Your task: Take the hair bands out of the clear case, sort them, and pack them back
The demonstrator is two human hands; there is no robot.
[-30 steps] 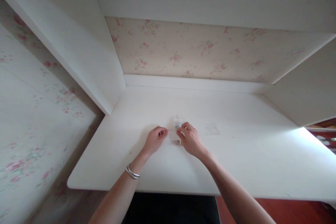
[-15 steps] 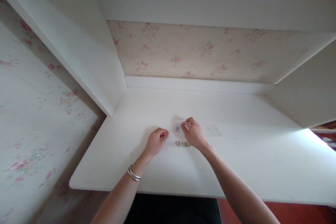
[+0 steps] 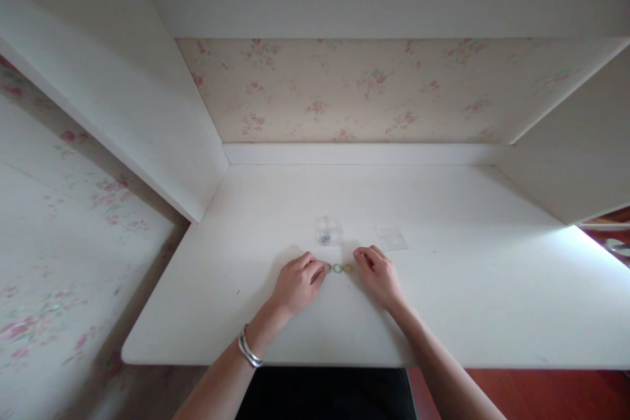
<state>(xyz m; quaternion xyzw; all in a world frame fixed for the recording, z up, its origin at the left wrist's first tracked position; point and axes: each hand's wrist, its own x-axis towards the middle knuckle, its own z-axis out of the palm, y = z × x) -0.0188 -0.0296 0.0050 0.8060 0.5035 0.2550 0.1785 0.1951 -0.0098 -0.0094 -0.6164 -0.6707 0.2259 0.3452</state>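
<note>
Both hands rest on the white desk (image 3: 443,315). The left hand (image 3: 298,283), fingers loosely curled, touches the leftmost of three small rings (image 3: 337,268) with its fingertips. The right hand (image 3: 380,274), also loosely curled, sits just beside the rightmost ring; contact cannot be told. Beyond the rings lie a clear box (image 3: 328,231) and a clear lid (image 3: 392,237). Floral wallpaper (image 3: 344,92) backs the alcove.

Three small rings (image 3: 337,268) in a row, flat on white desk (image 3: 443,302)
</note>
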